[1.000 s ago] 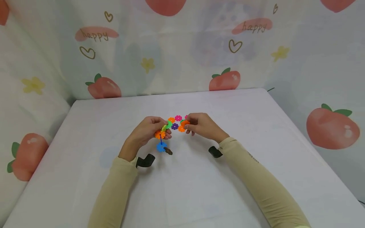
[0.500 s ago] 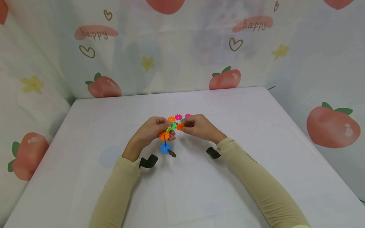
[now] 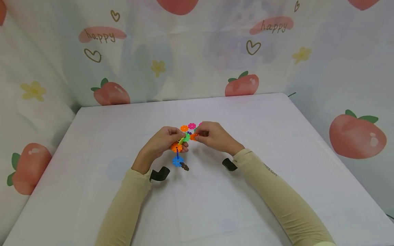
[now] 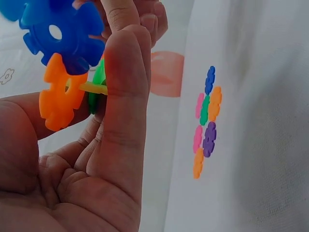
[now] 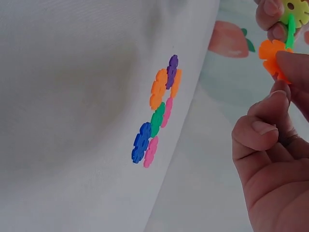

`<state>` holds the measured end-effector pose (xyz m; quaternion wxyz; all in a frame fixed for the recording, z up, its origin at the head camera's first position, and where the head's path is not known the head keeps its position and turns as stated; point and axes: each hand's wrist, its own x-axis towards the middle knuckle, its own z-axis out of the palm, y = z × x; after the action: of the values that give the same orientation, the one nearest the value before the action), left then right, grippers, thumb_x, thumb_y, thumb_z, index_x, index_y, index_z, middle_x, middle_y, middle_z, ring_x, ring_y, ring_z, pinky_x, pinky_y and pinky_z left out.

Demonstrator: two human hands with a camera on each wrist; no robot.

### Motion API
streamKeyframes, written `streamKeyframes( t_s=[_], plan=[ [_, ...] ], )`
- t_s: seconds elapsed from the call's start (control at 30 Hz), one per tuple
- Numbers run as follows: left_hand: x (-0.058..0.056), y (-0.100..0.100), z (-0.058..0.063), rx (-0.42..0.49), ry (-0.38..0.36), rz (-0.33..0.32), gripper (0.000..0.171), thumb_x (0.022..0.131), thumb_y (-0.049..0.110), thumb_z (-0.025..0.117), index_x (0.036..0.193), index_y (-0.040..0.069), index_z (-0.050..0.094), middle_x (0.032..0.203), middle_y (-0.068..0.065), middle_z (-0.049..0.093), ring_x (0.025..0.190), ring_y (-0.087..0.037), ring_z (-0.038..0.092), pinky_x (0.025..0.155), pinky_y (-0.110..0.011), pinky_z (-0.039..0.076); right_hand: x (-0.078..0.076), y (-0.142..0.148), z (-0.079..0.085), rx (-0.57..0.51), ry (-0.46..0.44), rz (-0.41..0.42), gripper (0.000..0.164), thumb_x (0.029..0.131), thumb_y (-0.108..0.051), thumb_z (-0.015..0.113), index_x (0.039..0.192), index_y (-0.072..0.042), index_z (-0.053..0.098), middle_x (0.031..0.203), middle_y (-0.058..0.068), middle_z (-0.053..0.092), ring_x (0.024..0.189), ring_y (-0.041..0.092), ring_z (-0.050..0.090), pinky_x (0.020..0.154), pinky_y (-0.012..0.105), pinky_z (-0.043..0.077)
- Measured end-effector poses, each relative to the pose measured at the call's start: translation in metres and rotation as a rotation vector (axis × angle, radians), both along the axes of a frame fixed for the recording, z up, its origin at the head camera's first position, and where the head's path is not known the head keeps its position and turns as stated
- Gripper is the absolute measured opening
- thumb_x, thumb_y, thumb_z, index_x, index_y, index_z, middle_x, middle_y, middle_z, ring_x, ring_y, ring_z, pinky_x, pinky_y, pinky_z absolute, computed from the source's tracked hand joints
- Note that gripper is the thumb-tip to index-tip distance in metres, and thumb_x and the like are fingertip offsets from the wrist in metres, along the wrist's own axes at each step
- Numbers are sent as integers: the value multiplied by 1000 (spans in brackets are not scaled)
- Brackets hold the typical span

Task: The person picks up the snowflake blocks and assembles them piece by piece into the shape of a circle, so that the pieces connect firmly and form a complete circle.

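Observation:
My left hand pinches a chain of plastic snowflake discs. Its green disc and yellow disc are at the fingers. Below them hang an orange disc, a purple disc seen edge-on, a light blue disc and a brown disc at the bottom. Between thumb and finger my right hand pinches another orange disc, right at the green disc's edge. In the left wrist view, fingers partly cover the green disc.
Several loose discs lie on the white table beyond the hands, among them a dark blue disc, a green disc, a purple disc and a pink disc. A printed curtain stands behind the table.
The right hand has brought its orange disc leftward to the green disc. My left hand has shifted slightly right with the chain. Over the last half second both hands have barely moved.

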<state>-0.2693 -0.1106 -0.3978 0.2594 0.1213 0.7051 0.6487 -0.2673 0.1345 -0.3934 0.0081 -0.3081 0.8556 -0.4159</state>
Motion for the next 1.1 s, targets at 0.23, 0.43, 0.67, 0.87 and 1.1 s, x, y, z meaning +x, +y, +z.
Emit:
streamKeyframes(
  t_s=[0.23,0.43,0.67,0.87,1.1],
  plan=[
    [-1,2,-2,-4,-2,-12,23,113,13,56,112,-9,64,89,-16,76,78,-23,79,83,-35,63,0,-2,0,-29,22,28,5,97,2,76,97,-2,77,90,10,71,77,27,66,70,33,56],
    [2,4,1,-17,-18,-2,25,113,13,55,116,-10,63,91,-18,76,79,-24,79,84,-36,63,2,-5,2,-15,84,50,8,95,9,75,95,2,77,83,7,70,70,20,67,66,32,58],
    [3,5,4,14,-35,18,23,113,11,54,113,-11,62,89,-18,76,77,-25,79,80,-36,64,2,-9,4,-1,168,62,6,93,11,76,92,5,78,79,2,66,67,13,62,65,30,57],
    [0,1,2,20,-33,17,22,114,12,52,118,-9,58,91,-17,76,78,-24,79,81,-36,64,-2,-10,0,-10,77,11,7,95,5,77,101,2,77,90,4,72,75,17,66,70,32,58],
    [-3,-9,5,32,-29,68,25,114,12,52,133,-4,47,100,-22,77,81,-26,80,82,-36,63,-14,-1,0,43,34,-108,21,99,-4,75,119,3,75,111,14,74,96,26,68,87,40,60]
  ],
)
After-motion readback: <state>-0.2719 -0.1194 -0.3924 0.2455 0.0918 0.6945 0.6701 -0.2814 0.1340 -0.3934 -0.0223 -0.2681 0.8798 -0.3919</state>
